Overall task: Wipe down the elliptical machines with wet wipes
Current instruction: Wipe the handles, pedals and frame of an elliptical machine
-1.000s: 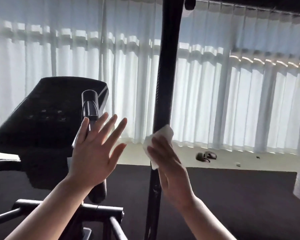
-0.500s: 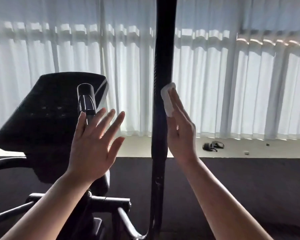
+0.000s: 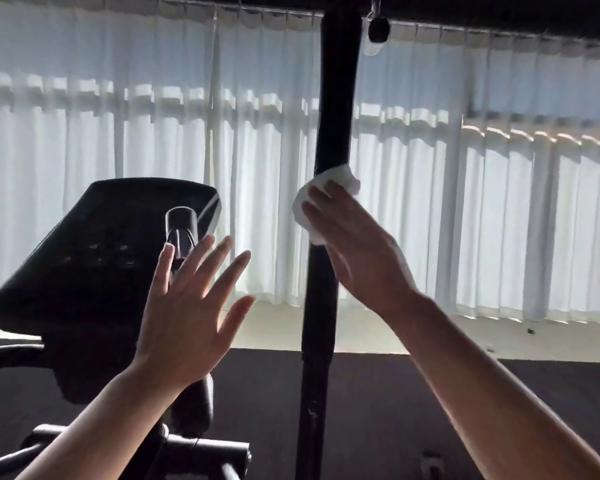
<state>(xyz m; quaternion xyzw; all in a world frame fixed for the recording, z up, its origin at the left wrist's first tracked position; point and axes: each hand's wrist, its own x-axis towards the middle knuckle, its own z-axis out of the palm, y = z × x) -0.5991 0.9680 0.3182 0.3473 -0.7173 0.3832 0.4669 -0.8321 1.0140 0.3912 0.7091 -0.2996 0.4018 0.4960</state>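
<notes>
White curtains (image 3: 430,202) backlight the scene; upright handlebar pole (image 3: 336,98) runs vertically, directly ahead; right hand (image 3: 357,251) presses wet wipe (image 3: 326,192) against it, fingers extended; left hand (image 3: 184,306) hovers splayed, empty, farther left.

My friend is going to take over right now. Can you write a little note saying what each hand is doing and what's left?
Right hand: fingers press a crumpled white wet wipe against the tall black upright handlebar pole.
Left hand: open, fingers spread, holding nothing, in front of the short black handgrip.
Done: cannot tell from this view.
Left: the pole above the wipe, the black console panel, the handgrip.
</notes>
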